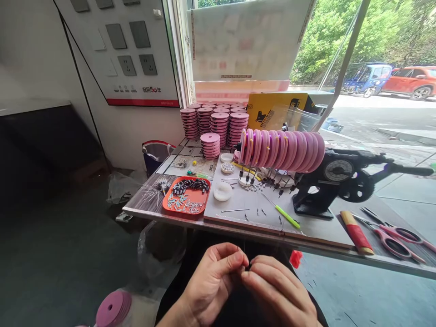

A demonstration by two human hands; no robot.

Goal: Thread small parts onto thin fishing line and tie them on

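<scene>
Over my lap, just in front of the table edge, both hands meet fingertip to fingertip. Thumb and forefinger of my left hand (216, 274) are pinched together, with a thin dark strand rising beside them. My right hand (281, 290) is closed, its fingertips against a tiny dark piece (249, 267) that is mostly hidden between the hands. Nearest on the table are a white board (238, 223) with several small metal fittings, a green-handled needle tool (288, 216) and an orange tray (187, 211) of dark beads, pale tubes and small metal parts.
A black hand-cranked winder (313, 195) carries a row of pink foam spools (282, 150) with weighted rigs hanging below. Stacked pink spools (220, 125) stand behind. Scissors (397, 236) and a red-wound wooden stick (357, 232) lie right. More pink discs (114, 309) sit low left.
</scene>
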